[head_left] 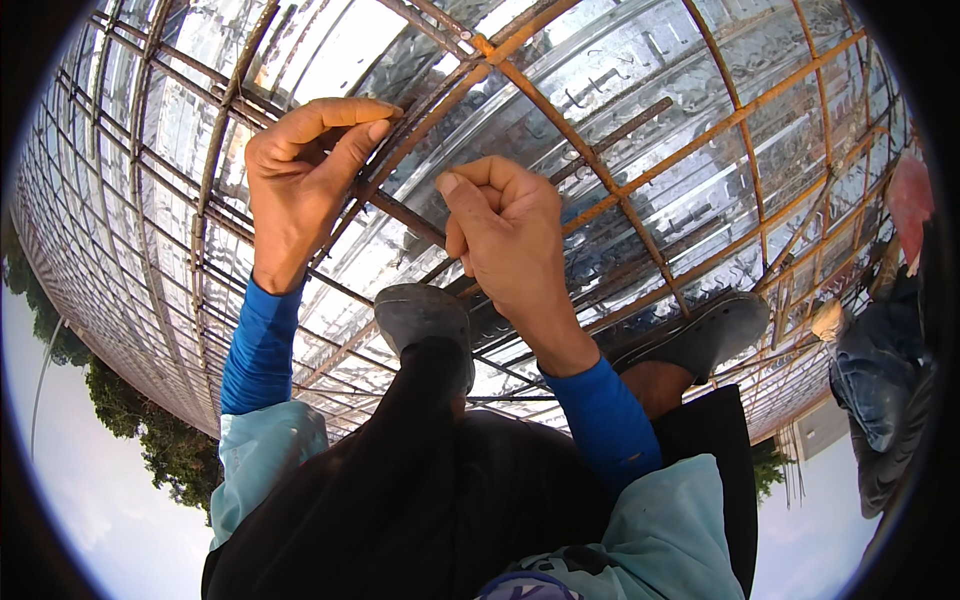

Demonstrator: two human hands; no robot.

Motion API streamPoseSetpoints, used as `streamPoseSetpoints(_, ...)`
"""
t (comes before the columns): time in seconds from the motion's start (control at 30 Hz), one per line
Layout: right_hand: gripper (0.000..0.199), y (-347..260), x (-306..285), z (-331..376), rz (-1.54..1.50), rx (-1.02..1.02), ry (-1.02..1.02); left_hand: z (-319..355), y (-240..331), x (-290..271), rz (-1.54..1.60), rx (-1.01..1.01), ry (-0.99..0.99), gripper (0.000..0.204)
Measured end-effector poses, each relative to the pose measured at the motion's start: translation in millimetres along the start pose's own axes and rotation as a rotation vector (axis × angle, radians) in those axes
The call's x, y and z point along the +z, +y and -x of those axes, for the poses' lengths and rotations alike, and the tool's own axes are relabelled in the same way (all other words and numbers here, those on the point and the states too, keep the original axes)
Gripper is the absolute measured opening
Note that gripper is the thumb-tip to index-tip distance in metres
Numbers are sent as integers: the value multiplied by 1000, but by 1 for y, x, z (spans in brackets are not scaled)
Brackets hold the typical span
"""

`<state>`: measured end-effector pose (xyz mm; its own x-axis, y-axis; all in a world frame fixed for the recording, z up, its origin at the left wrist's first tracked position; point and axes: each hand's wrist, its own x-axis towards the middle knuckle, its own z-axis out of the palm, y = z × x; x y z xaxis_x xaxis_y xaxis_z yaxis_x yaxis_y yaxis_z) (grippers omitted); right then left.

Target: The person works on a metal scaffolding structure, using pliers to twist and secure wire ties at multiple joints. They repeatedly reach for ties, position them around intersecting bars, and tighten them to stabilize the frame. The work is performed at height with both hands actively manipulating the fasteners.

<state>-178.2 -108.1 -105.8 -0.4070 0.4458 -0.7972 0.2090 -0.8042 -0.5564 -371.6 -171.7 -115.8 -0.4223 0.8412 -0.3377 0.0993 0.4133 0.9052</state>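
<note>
- Head view, nearest the lens: pale teal sleeves over tight blue cuffs, and dark trousers bent at the knees.
- Two worn grey shoes, the left shoe point(425, 320) and right shoe point(700, 335), stand on the bars; their toes are rounded and dull.
- The right hand point(505, 235) is curled into a fist just above the left shoe, thumb pressed over the folded fingers; it appears pinched on something thin at a bar crossing, but what it grips is too small to tell.
- The left hand point(305, 180) sits beside it to the left, fingers and thumb closed around a rusty bar point(400, 212) where bars cross.
- Under both hands runs the rebar grid point(640, 170): round ribbed rods, brown and orange with rust, crossing in squares.
- Beneath the grid lies corrugated metal decking point(640, 60), bright, silvery and ridged, with glare on it.
- At the right edge, another person's denim-clad leg point(865, 375).
- Farthest, green trees point(150, 430) and pale sky.
</note>
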Motion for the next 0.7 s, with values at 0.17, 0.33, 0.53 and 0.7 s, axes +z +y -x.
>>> streamPoseSetpoints(0.17,16,-4,3,7,-24,-16,-38,8,3,2,-127,79,42,16)
streamPoseSetpoints(0.33,18,-6,10,24,-47,-65,-51,16,6,18,-187,167,93,18)
streamPoseSetpoints(0.53,15,-17,15,27,-32,-53,-56,24,6,26,-170,115,137,27)
streamPoseSetpoints(0.7,15,-20,21,29,-64,-46,-51,29,3,24,-56,41,122,30)
